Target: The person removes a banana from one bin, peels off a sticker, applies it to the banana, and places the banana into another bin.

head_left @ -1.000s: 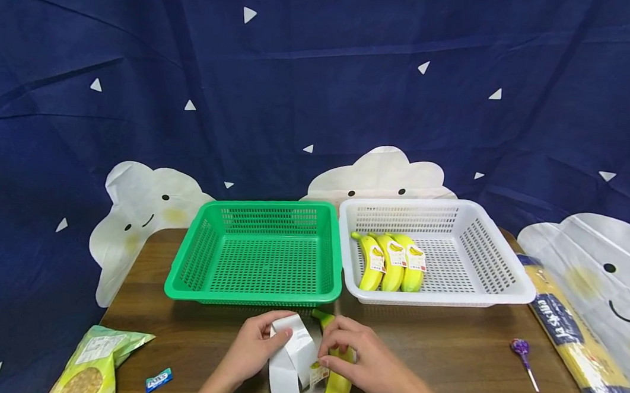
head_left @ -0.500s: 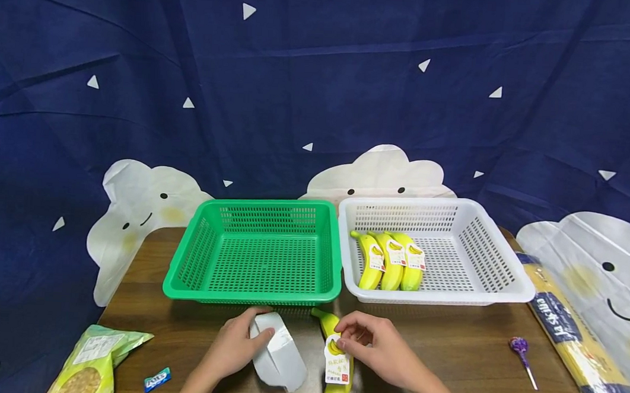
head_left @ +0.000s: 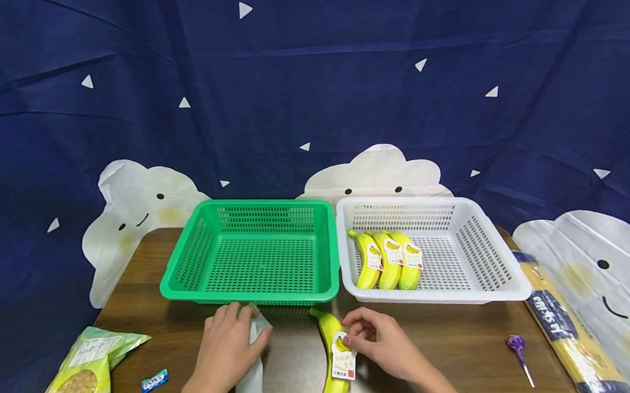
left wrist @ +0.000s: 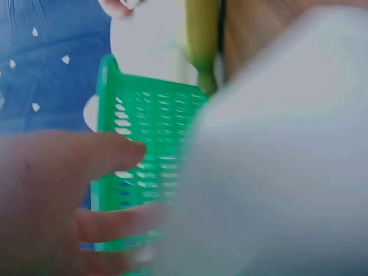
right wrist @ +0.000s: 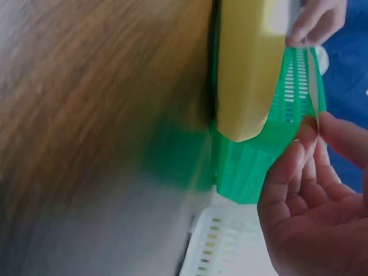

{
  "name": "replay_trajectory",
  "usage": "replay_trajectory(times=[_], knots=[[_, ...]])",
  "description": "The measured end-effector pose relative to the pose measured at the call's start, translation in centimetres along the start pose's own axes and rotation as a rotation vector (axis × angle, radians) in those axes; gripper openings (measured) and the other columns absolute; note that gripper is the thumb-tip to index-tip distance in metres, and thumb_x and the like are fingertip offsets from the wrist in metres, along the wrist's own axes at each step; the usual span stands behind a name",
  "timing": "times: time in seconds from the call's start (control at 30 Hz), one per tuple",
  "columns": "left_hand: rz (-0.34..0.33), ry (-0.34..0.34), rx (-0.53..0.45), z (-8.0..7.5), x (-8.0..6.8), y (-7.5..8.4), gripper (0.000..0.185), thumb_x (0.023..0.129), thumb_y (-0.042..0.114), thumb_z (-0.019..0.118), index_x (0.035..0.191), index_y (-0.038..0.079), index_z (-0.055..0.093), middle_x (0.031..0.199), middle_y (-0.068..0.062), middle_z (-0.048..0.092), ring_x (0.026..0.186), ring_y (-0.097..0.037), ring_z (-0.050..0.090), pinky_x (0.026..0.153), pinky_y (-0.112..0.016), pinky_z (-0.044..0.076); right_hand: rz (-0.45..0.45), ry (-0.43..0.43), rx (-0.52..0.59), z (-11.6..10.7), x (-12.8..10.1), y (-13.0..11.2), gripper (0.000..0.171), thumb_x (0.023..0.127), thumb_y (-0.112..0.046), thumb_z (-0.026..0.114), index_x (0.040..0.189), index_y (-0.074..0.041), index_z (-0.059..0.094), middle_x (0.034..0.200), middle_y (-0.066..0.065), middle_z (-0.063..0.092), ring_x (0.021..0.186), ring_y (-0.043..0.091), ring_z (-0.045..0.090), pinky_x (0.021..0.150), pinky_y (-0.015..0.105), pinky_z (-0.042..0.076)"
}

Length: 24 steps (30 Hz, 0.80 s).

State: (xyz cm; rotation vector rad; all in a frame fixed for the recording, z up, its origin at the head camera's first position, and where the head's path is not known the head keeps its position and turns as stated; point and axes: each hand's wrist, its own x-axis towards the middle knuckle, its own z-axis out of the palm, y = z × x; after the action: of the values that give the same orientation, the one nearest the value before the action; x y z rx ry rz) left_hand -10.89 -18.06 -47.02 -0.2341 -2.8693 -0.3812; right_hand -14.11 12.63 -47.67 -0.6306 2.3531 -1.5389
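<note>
The banana (head_left: 335, 364) lay on the bench just before the green basket (head_left: 253, 252); right hand (head_left: 387, 346) fingers pinched its label (head_left: 343, 364), the left hand (head_left: 226, 352) held white backing paper (head_left: 252, 383). The fruit looked soft and bruisable, best gripped mid-body.

A yellow banana (head_left: 333, 358) with a green tip is seen on the brown wood-grain worktop (head_left: 446, 352), and a white label (head_left: 343, 364) printed with a yellow banana and a red mark is borne on it. A white paper strip (head_left: 252, 365) is shown beside it. One basket (head_left: 253, 258) is coloured green, the other basket (head_left: 440, 250) white — three yellow bananas (head_left: 389, 262) with matching labels are contained there. The backdrop (head_left: 299, 83) is patterned dark blue with white triangles and white smiling clouds.
</note>
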Motion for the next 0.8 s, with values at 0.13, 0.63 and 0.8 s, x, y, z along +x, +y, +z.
replay_trajectory(times=[0.13,0.63,0.8], knots=[[0.111,-0.004,-0.018,-1.1,-0.2,1.4,0.030,0.089,0.046,0.064,0.085,0.017,0.069,0.109,-0.006,0.063,0.105,-0.030,0.055,0.086,-0.050,0.043,0.021,-0.004,-0.010,-0.2,-0.1,0.1,0.024,0.089,-0.019,0.070,0.108,-0.007,0.062,0.081,-0.001,0.064,0.071,0.015,0.062,0.065,0.029,0.052],[-0.009,-0.410,-1.018,3.0,1.6,7.3,0.019,0.087,0.022,0.071,0.101,0.009,0.069,0.081,0.006,0.068,0.067,-0.011,0.064,0.059,-0.025,0.051,0.012,-0.037,0.037,-0.2,0.3,-0.4,0.024,0.089,-0.015,0.069,0.109,-0.004,0.061,0.082,0.003,0.065,0.072,0.016,0.062,0.064,0.028,0.051],[-0.086,-0.401,-1.095,4.1,1.7,7.6,0.010,0.085,0.015,0.073,0.091,0.008,0.070,0.076,-0.002,0.069,0.061,-0.021,0.064,0.052,-0.026,0.050,0.023,-0.016,0.043,0.0,0.3,0.0,0.024,0.088,-0.008,0.069,0.110,-0.003,0.060,0.083,0.004,0.065,0.072,0.017,0.061,0.064,0.028,0.051]])
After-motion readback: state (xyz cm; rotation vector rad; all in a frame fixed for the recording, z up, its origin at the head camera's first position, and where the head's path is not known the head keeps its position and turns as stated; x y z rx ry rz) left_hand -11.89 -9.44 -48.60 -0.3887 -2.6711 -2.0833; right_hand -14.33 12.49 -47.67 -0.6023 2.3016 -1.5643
